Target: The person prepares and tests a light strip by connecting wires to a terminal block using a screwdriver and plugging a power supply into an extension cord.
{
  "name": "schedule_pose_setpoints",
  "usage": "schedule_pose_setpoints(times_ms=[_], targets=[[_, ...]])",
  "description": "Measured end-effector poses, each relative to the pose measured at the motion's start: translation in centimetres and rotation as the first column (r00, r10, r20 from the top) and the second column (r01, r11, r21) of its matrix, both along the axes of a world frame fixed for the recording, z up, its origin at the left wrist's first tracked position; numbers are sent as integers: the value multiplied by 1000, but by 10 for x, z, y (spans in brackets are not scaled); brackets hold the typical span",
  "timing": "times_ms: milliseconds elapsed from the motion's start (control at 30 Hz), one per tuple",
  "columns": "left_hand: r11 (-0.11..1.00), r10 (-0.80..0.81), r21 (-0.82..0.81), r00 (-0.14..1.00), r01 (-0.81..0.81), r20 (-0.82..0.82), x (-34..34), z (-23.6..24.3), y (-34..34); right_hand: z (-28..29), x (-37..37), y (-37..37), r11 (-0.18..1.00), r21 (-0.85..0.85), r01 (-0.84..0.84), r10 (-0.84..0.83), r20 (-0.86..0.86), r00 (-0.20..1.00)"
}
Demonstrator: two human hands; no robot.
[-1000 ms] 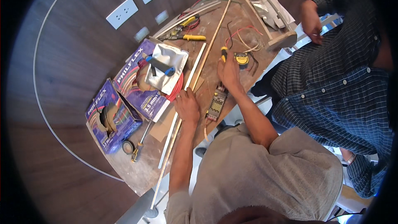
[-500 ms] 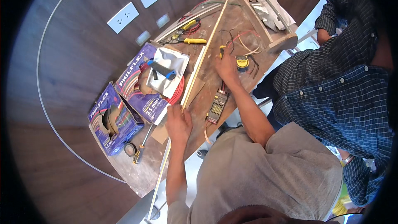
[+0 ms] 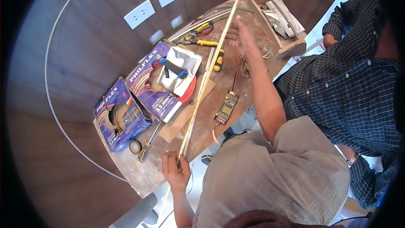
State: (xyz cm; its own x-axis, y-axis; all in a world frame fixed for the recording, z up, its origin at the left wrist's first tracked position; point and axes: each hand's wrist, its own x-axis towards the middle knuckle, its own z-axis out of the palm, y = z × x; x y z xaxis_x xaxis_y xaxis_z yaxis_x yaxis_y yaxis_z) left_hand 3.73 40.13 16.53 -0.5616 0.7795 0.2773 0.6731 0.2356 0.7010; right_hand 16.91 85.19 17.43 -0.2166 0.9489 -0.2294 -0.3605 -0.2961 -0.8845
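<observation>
A long, thin, pale-yellow LED strip (image 3: pixel 205 82) slants across the worktable, from the far edge to the near left. My left hand (image 3: pixel 176 171) pinches it close to its near end, past the table's front edge. Beside the strip's far part, my right hand (image 3: pixel 241 38) is open, fingers spread toward it; whether they touch it I cannot tell. A short yellow-and-black tool handle (image 3: pixel 218 60) lies just right of the strip. Under my right forearm a tape measure (image 3: pixel 247 67) is mostly hidden. Nearer to me sits a perforated metal power supply (image 3: pixel 227 107) with red and black wires.
Two purple cable boxes (image 3: pixel 120 120) stand left, one bearing a silver pouch (image 3: pixel 189 61) and a blue-and-black tool (image 3: pixel 175 68). Yellow-handled pliers (image 3: pixel 206 42), a screwdriver (image 3: pixel 144 153) and a tape roll (image 3: pixel 135 146) lie around. A wooden tray (image 3: pixel 291 47) stands far right, near another person (image 3: pixel 337 97).
My left hand has slid nearer to me along the strip. My right hand has moved farther away and opened; the yellow-and-black tool it was at now lies on the table.
</observation>
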Motion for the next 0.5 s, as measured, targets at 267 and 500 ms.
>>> schedule_pose_setpoints(times_ms=[267, 500], targets=[[998, -56, 13, 998, 56, -32, -10, -8, -27, 20, 3, -17, 994, 87, -71, 66, 61, 996], [998, -66, 9, 997, 66, -33, -15, -8, -28, 29, 9, -26, 974, 138, -178, 166, 95, 982]])
